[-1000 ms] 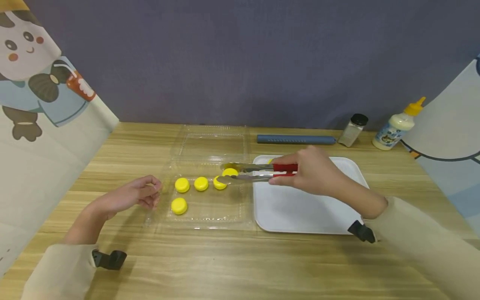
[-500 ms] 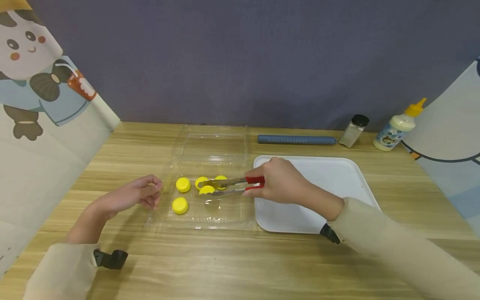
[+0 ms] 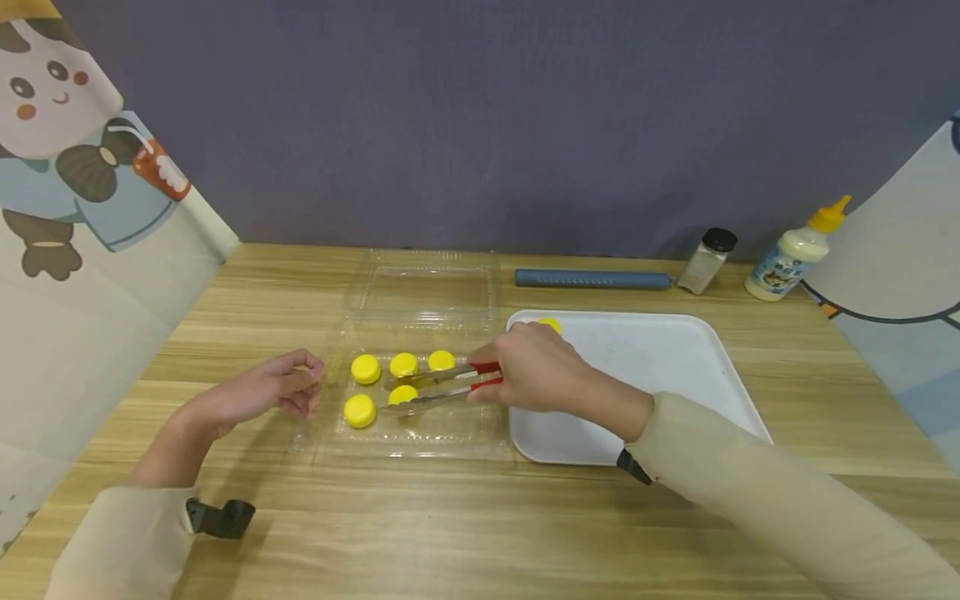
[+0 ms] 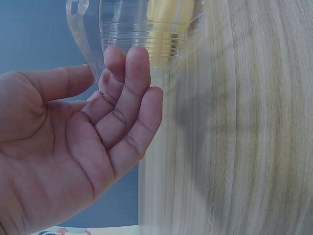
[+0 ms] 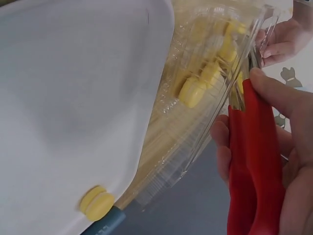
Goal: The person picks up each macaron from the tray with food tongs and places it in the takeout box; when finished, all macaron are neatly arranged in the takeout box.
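Note:
My right hand point(image 3: 540, 367) grips red-handled metal tongs point(image 5: 261, 156). The tongs' jaws reach into an open clear plastic clamshell container point(image 3: 442, 452), on either side of a yellow macaron point(image 3: 402, 393) in the middle of the front row. Three more macarons line the back row, among them one at the left point(image 3: 365, 368); another macaron point(image 3: 360, 411) sits at the front left. My left hand point(image 3: 262, 392) pinches the container's left edge between thumb and curled fingers, as the left wrist view shows.
A white tray point(image 3: 637, 433) stands right of the container, with one macaron point(image 5: 97, 202) in its back left corner. Behind it lie a blue-grey stick point(image 3: 592, 279), a black-capped jar point(image 3: 705, 262) and a yellow-tipped squeeze bottle point(image 3: 787, 258). A dark wall rises at the back.
My right hand has moved left and toward me, bringing the tongs and their macaron from the container's right side to the front row. My left hand has stayed put.

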`<move>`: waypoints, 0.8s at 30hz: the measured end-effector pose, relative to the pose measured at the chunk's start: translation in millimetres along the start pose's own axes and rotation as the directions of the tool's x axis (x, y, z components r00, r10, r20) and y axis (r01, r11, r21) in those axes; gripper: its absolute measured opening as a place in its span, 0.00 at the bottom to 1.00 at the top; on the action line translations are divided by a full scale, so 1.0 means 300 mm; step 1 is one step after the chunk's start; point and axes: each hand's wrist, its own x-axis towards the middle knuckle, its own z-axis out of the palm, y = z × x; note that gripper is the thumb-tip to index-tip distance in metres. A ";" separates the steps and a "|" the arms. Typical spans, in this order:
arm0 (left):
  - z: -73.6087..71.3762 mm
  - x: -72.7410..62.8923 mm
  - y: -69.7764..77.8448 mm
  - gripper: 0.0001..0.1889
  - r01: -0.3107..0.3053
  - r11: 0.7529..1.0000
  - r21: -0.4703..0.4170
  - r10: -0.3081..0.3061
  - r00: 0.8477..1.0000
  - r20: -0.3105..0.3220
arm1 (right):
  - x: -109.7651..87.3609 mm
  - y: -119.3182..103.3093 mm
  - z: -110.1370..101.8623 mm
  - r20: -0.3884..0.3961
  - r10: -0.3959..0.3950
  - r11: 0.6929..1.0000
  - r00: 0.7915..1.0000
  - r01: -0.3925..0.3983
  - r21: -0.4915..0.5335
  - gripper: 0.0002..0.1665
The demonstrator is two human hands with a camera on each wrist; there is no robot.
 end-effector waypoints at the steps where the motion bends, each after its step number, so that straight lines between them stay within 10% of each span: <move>1: -0.001 -0.001 0.001 0.14 0.004 1.000 0.001 -0.004 1.000 -0.001 | 0.001 -0.003 -0.001 0.005 -0.007 1.000 1.000 0.007 -0.009 0.22; 24: 0.001 -0.004 0.003 0.14 0.012 1.000 -0.002 -0.012 1.000 -0.010 | 0.021 -0.030 0.017 0.050 -0.073 0.993 0.996 0.078 -0.092 0.18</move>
